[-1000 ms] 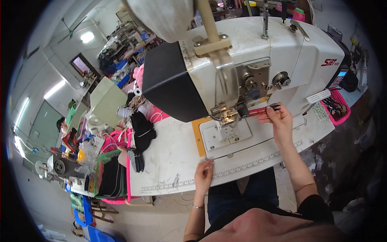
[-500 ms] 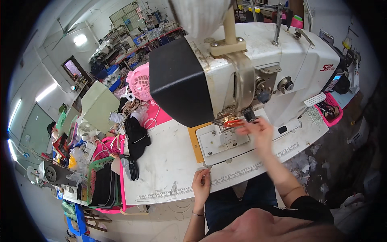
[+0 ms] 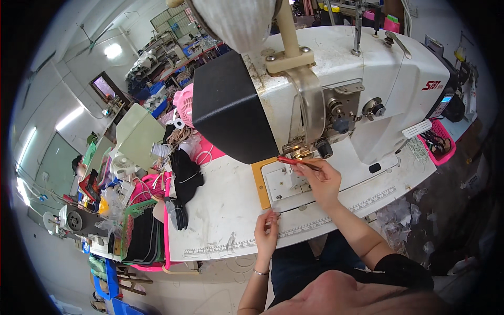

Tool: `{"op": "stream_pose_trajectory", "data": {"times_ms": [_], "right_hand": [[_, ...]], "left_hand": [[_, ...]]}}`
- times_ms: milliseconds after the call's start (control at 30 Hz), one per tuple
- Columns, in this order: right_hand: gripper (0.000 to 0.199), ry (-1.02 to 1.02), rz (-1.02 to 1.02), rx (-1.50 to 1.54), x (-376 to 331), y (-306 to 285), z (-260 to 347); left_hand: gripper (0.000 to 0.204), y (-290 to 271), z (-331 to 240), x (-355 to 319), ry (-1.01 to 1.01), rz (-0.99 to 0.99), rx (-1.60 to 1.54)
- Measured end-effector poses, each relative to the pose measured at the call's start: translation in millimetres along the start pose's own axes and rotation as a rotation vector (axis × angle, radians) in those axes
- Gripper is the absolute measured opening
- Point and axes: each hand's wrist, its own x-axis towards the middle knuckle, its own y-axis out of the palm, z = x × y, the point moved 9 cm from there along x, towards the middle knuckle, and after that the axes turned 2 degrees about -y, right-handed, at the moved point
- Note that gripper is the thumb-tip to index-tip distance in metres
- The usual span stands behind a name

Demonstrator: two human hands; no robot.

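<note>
My right hand (image 3: 326, 184) is closed around a slim red tool (image 3: 287, 160) with a dark end. Its exact kind cannot be made out. The tool lies crosswise just below the needle area of a large white sewing machine (image 3: 388, 68), over the light bed plate (image 3: 281, 190). Lower down, at the front of the table, my left hand (image 3: 266, 233) has its fingers curled, with thumb and fingertips pinched near the bed's front left corner. Whatever may be between those fingertips is too small to tell. A yellow-orange strip (image 3: 259, 185) borders the bed plate.
A measuring tape strip (image 3: 294, 229) runs along the white table's front edge. Black fabric pieces (image 3: 185, 176) lie at the left, beside a green basket (image 3: 127, 231) of dark pieces. A pink basket (image 3: 444, 149) stands at the right. The machine's black cover (image 3: 231, 105) overhangs the bed.
My right hand has shifted slightly left and down with the red tool, away from the needle area. My left hand has risen slightly toward the bed's corner. The head view has shifted a little.
</note>
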Motion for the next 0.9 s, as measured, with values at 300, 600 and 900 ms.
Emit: {"op": "stream_pose_trajectory", "data": {"times_ms": [300,600,900], "right_hand": [[0.015,-0.091,-0.030,-0.099,-11.7,-11.9,37.5],[0.012,0.052,-0.001,-0.115,-23.7,-27.0,18.5],[0.009,0.022,0.103,-0.009,-5.8,-65.1,66.0]], "left_hand": [[0.026,-9.4,-67.0,46.0,0.141,-0.127,-0.091],[0.023,4.4,-118.0,60.5,0.345,-0.211,-0.079],[0.018,67.1,-185.9,88.6,0.748,-0.358,0.561]]}}
